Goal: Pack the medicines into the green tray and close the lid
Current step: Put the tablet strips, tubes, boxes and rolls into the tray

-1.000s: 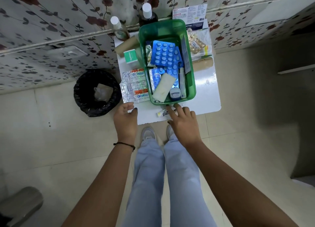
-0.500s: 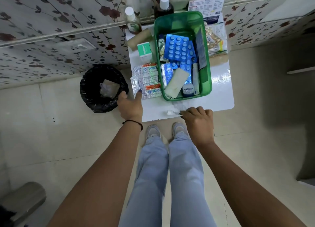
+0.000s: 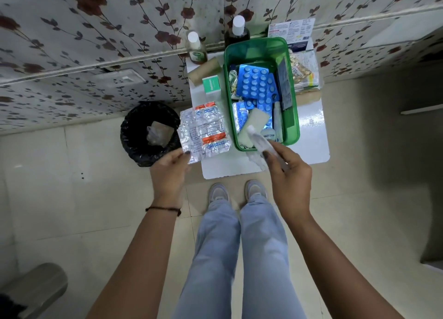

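Observation:
The green tray stands on a small white table, holding blue blister packs, a beige pad and small tubes. My right hand grips a small white tube tilted over the tray's near edge. My left hand pinches the near corner of the silver blister strips lying left of the tray. No lid is visible that I can identify.
A green-and-white box, a cardboard roll and two bottles stand behind the strips. More packets lie right of the tray. A black-lined bin sits on the floor to the left.
My right hand has picked the small tube off the table's front and raised it toward the tray. My left hand moved onto the corner of the silver strips.

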